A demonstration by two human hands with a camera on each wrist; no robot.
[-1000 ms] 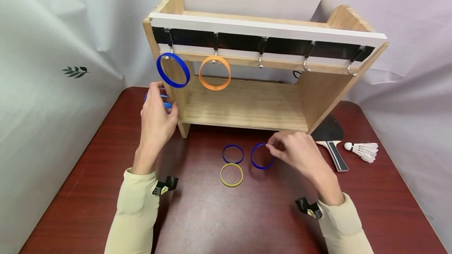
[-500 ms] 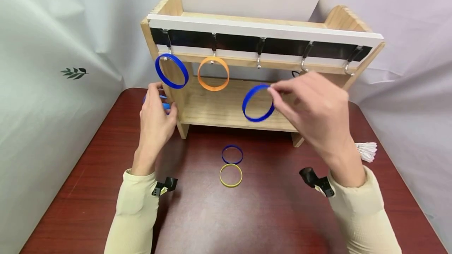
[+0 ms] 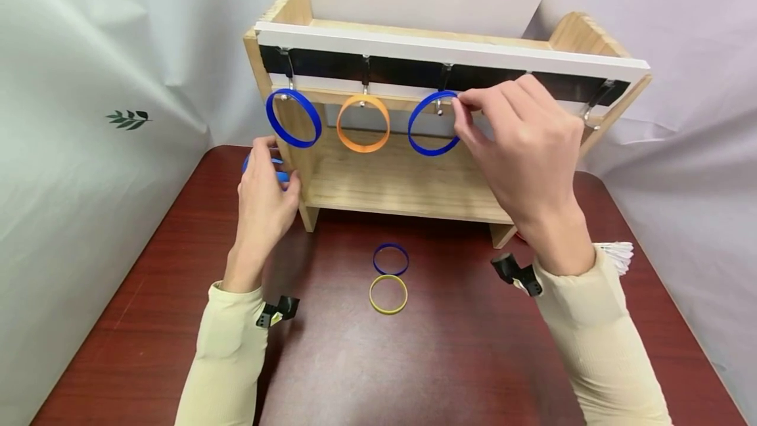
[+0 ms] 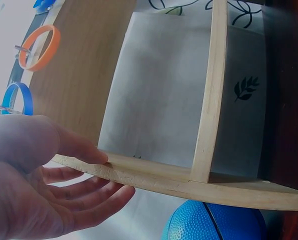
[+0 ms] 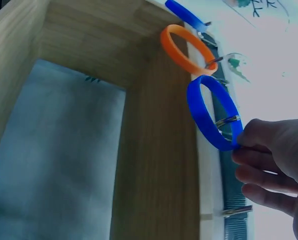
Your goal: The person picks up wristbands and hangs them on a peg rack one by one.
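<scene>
My right hand (image 3: 520,143) pinches a blue silicone wristband (image 5: 201,117) between thumb and fingertips at the rack's third hook (image 3: 440,109). In the right wrist view, the hook's metal tip shows through the band's opening. My left hand (image 3: 263,209) grips the left side panel of the wooden shelf (image 3: 408,169), thumb inside and fingers outside. Another blue wristband (image 3: 303,144) hangs on the first hook, and an orange wristband (image 3: 355,146) on the second. A thin blue wristband (image 3: 374,260) and a yellow wristband (image 3: 387,312) lie edge to edge on the table.
The fifth hook (image 3: 589,114) carries no band; my right hand covers the fourth in the head view. A blue ball (image 4: 199,222) sits outside the shelf's left panel. A shuttlecock (image 3: 618,255) lies at the right, partly behind my sleeve, on the dark red table (image 3: 148,321).
My right hand has lifted the blue wristband off the table, up past the shelf board to the third hook. My left hand has stayed on the side panel.
</scene>
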